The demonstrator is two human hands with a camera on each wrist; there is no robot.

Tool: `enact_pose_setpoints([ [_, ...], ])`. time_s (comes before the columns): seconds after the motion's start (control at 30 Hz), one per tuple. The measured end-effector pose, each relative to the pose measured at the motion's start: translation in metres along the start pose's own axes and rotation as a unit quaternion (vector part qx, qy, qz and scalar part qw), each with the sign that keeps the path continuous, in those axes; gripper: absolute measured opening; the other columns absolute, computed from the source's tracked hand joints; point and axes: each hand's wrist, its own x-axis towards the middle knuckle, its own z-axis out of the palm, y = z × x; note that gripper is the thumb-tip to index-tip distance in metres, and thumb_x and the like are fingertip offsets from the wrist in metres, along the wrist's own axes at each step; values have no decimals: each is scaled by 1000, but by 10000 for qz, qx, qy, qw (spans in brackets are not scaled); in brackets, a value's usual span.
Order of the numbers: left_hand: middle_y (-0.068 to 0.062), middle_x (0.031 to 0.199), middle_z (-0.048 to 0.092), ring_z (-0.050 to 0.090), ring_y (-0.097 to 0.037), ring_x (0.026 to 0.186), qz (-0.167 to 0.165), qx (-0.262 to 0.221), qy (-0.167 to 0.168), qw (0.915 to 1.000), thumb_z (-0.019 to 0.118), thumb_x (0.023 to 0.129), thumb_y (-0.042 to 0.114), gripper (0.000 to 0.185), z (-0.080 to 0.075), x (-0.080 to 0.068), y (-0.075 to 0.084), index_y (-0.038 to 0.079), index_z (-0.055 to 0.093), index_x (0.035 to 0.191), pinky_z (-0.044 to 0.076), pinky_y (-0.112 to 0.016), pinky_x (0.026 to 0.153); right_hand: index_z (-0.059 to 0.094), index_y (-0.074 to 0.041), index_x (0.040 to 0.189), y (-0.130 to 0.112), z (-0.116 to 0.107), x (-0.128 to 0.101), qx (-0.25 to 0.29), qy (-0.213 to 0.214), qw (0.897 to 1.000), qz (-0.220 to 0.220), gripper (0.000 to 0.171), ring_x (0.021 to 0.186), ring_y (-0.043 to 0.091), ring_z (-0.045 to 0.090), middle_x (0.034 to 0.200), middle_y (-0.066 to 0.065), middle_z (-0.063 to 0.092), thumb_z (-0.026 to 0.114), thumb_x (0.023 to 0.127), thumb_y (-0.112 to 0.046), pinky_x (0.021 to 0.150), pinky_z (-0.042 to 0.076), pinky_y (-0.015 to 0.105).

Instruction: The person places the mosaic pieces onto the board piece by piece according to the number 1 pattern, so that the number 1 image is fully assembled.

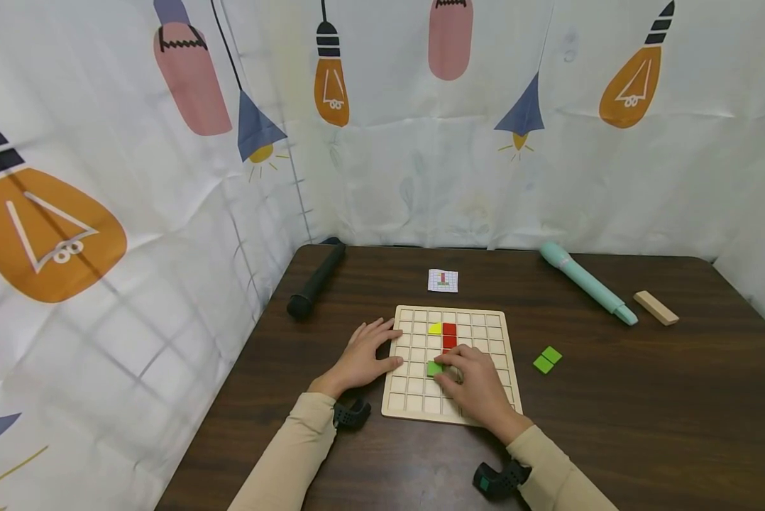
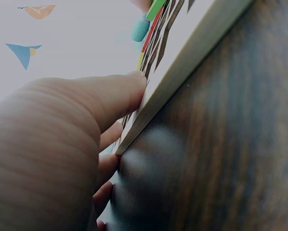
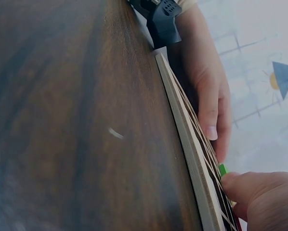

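A pale wooden grid board (image 1: 414,404) lies on the dark table. My left hand (image 1: 360,358) rests at its left side, thumb and fingertips on the edge; the left wrist view shows that thumb (image 2: 110,96) across the rim. With thumb and index finger my right hand (image 1: 475,383) pinches a green square tile (image 1: 433,369) at a cell near the board's middle. In the right wrist view, this green tile (image 3: 223,169) peeks out past the thumb. Red tiles (image 1: 449,335) run in a column above, partly hidden by the right hand, beside a yellow piece (image 1: 435,328).
Two green tiles (image 1: 547,360) lie right of the board. A small printed card (image 1: 443,280) is behind it. Farther right are a mint-green tube (image 1: 587,282) and a wooden block (image 1: 656,308). A black cylindrical object (image 1: 317,280) lies at back left. Patterned cloth (image 1: 395,191) hangs behind the table.
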Motion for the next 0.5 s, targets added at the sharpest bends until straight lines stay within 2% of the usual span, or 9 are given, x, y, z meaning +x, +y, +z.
enact_pose_setpoints([
  [0.3, -5, 157, 32, 19, -27, 148, 11, -20, 4, 10000, 65, 93, 37, 56, 0, -1, 0, 18, 51, 143, 6, -52, 119, 78, -17, 95, 1, 2, 0, -57, -18, 9999, -82, 22, 80, 9, 55, 90, -7, 65, 86, 75, -21, 69, 44, 32],
  [0.5, -3, 158, 32, 19, -25, 148, -34, 31, 6, 10000, 65, 93, 38, 56, 1, 0, -1, 19, 51, 144, 6, -50, 120, 78, -15, 95, 1, 1, -1, -3, -60, 10000, -47, 23, 81, 11, 55, 90, -5, 65, 87, 74, -19, 72, 45, 35],
])
